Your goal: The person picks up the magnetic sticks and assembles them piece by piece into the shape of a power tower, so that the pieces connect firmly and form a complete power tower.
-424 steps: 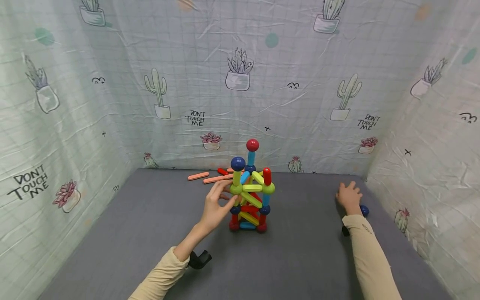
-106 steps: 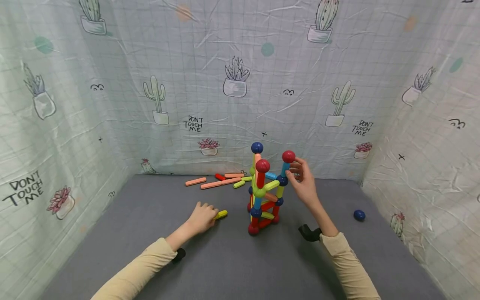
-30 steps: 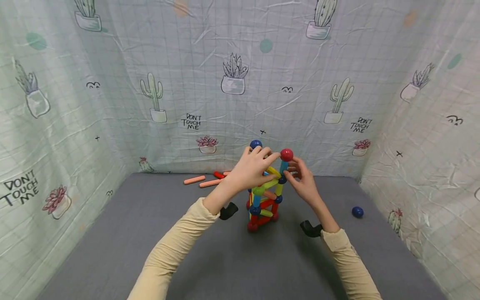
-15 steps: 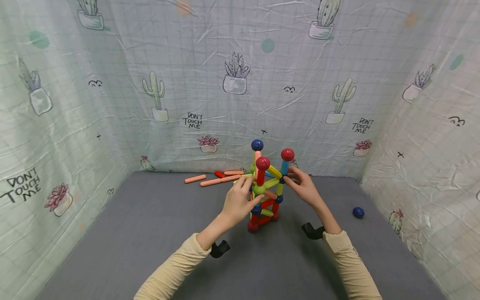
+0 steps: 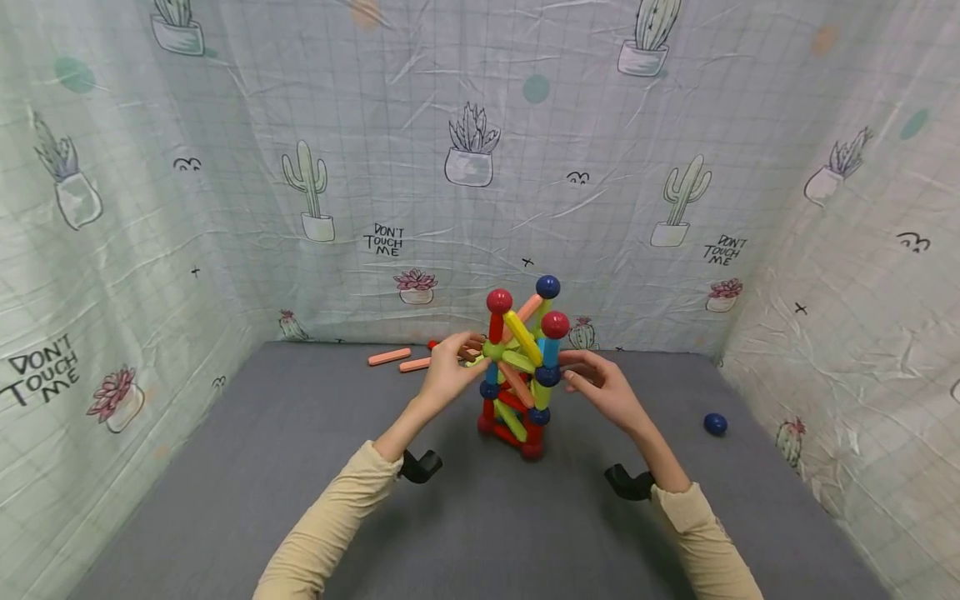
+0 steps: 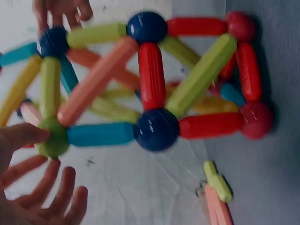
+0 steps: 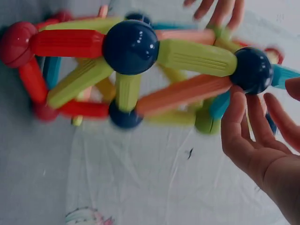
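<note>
A tower of magnetic building rods and balls [image 5: 513, 412] stands mid-table in the head view. My left hand [image 5: 444, 371] pinches a lime-green ball [image 6: 52, 140] at its upper left, thumb across the ball. My right hand [image 5: 606, 392] has thumb and fingertips on a navy ball [image 7: 253, 70] at the upper right. Between them slopes a yellow rod [image 5: 523, 337], running from beneath a red ball [image 5: 499, 302] down to the navy ball. Another red ball [image 5: 555, 325] and a blue ball [image 5: 548, 287] top the tower's other posts.
Orange rods [image 5: 388, 357] lie at the back left, partly behind my left hand. Lime rods [image 6: 218, 182] lie there too. A loose blue ball [image 5: 716, 424] rests far right. A cactus-print sheet [image 5: 375, 167] hangs behind the table and along both sides.
My left hand brought the yellow rod from the table to the tower's top, then moved onto the green ball. My right hand slid down to the navy ball. The tower has turned.
</note>
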{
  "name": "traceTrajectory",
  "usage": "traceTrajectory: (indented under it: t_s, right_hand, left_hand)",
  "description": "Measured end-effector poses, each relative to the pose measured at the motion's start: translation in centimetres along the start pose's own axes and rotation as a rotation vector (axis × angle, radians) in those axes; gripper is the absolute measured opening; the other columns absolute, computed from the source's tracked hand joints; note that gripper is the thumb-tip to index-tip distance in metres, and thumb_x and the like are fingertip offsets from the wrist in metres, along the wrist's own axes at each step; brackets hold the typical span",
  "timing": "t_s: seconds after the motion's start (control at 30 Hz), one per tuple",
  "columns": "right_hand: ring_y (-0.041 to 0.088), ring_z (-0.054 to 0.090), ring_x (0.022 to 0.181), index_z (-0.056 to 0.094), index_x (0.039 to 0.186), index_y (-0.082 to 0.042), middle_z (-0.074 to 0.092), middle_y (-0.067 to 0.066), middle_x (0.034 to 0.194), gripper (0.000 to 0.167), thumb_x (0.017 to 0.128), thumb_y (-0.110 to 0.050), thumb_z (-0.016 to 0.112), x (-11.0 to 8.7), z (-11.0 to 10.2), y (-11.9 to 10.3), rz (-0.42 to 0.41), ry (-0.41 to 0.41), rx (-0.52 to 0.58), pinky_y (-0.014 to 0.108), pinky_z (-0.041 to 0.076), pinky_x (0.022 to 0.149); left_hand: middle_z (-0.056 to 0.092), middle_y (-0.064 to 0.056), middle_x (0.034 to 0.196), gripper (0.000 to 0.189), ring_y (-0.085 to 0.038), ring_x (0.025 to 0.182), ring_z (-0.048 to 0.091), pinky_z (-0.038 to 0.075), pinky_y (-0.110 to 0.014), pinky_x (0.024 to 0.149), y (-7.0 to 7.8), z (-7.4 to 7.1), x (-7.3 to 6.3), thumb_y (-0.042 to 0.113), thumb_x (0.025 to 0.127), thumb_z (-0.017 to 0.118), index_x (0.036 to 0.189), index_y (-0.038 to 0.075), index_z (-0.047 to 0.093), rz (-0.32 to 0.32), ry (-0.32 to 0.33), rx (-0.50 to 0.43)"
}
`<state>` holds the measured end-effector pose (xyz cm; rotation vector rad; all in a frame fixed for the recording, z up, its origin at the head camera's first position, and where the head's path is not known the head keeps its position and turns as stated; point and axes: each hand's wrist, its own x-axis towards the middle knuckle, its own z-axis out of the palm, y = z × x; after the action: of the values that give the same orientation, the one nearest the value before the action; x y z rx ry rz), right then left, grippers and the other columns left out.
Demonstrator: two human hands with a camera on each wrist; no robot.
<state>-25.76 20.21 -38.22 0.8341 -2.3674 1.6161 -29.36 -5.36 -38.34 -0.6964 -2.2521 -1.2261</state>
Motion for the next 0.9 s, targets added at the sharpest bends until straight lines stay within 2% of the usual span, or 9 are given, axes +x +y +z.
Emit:
traceTrajectory:
  t_s: [0.1, 0.2, 0.3, 0.4, 0.6, 0.73, 0.83, 0.9]
  right_hand:
    - [0.019, 0.06, 0.098, 0.049, 0.12, 0.001, 0.053, 0.023, 0.116, 0.032, 0.091, -0.012, 0.049, -0.4, 1.2, -0.8, -0.027, 0.003, 0.012, 0.029, 0.052, 0.075]
    - [0.035, 0.056, 0.102, 0.05, 0.119, 0.001, 0.054, 0.022, 0.117, 0.031, 0.091, -0.011, 0.049, -0.7, 2.6, -1.6, -0.045, 0.017, 0.016, 0.027, 0.052, 0.077]
    - [0.039, 0.054, 0.104, 0.049, 0.121, 0.0, 0.053, 0.021, 0.117, 0.031, 0.091, -0.008, 0.049, -0.8, 4.2, -2.3, -0.075, 0.022, 0.014, 0.028, 0.052, 0.077]
    - [0.039, 0.054, 0.104, 0.048, 0.122, 0.002, 0.051, 0.022, 0.117, 0.033, 0.089, -0.002, 0.049, -0.7, 5.6, -2.8, -0.132, 0.02, 0.009, 0.034, 0.051, 0.078]
    - [0.045, 0.052, 0.104, 0.045, 0.12, 0.011, 0.049, 0.029, 0.116, 0.034, 0.086, 0.008, 0.047, -0.4, 6.9, -4.9, -0.173, 0.023, 0.013, 0.044, 0.047, 0.084]
    - [0.043, 0.054, 0.1, 0.047, 0.115, 0.014, 0.052, 0.031, 0.111, 0.03, 0.085, 0.01, 0.047, -0.6, 6.1, -6.0, -0.214, 0.101, -0.043, 0.036, 0.051, 0.08]
    - [0.038, 0.056, 0.093, 0.049, 0.11, 0.016, 0.053, 0.032, 0.105, 0.027, 0.084, 0.013, 0.046, -0.6, 4.9, -6.1, -0.291, 0.245, -0.07, 0.022, 0.05, 0.075]
    - [0.031, 0.057, 0.09, 0.05, 0.108, 0.017, 0.053, 0.033, 0.102, 0.025, 0.083, 0.015, 0.046, -0.4, 4.0, -6.0, -0.339, 0.36, -0.068, 0.016, 0.047, 0.072]
  left_hand:
    - [0.064, -0.014, 0.097, 0.026, -0.026, 0.08, 0.063, 0.052, -0.035, 0.07, -1.0, 0.0, 1.5, 0.012, 0.08, 0.065, 0.106, 0.007, 0.063, -0.038, -0.081, -0.064]
    - [0.064, -0.014, 0.101, 0.03, -0.025, 0.083, 0.063, 0.052, -0.034, 0.07, -1.9, 0.4, 3.0, 0.016, 0.083, 0.062, 0.112, 0.009, 0.061, -0.066, -0.164, -0.098]
    - [0.063, -0.014, 0.106, 0.035, -0.026, 0.087, 0.062, 0.051, -0.032, 0.07, -2.7, 1.1, 4.3, 0.019, 0.084, 0.06, 0.118, 0.011, 0.058, -0.097, -0.229, -0.108]
    - [0.062, -0.013, 0.11, 0.036, -0.027, 0.092, 0.062, 0.051, -0.033, 0.073, -3.1, 1.7, 5.2, 0.017, 0.085, 0.059, 0.12, 0.011, 0.057, -0.13, -0.261, -0.115]
    - [0.061, -0.015, 0.109, 0.033, -0.028, 0.096, 0.061, 0.051, -0.036, 0.078, -3.8, 2.1, 5.8, 0.01, 0.085, 0.056, 0.118, 0.008, 0.057, -0.145, -0.269, -0.126]
    - [0.062, -0.016, 0.106, 0.033, -0.028, 0.093, 0.061, 0.05, -0.037, 0.076, -5.3, 1.2, 5.1, 0.014, 0.086, 0.057, 0.118, 0.008, 0.057, -0.152, -0.256, -0.15]
    - [0.064, -0.013, 0.1, 0.027, -0.024, 0.085, 0.062, 0.05, -0.035, 0.071, -7.8, 0.4, 4.1, 0.018, 0.087, 0.057, 0.112, 0.008, 0.06, -0.159, -0.18, -0.029]
    - [0.065, -0.012, 0.097, 0.023, -0.023, 0.081, 0.061, 0.05, -0.033, 0.069, -9.8, -0.1, 3.2, 0.018, 0.087, 0.057, 0.106, 0.008, 0.063, -0.168, -0.134, 0.107]
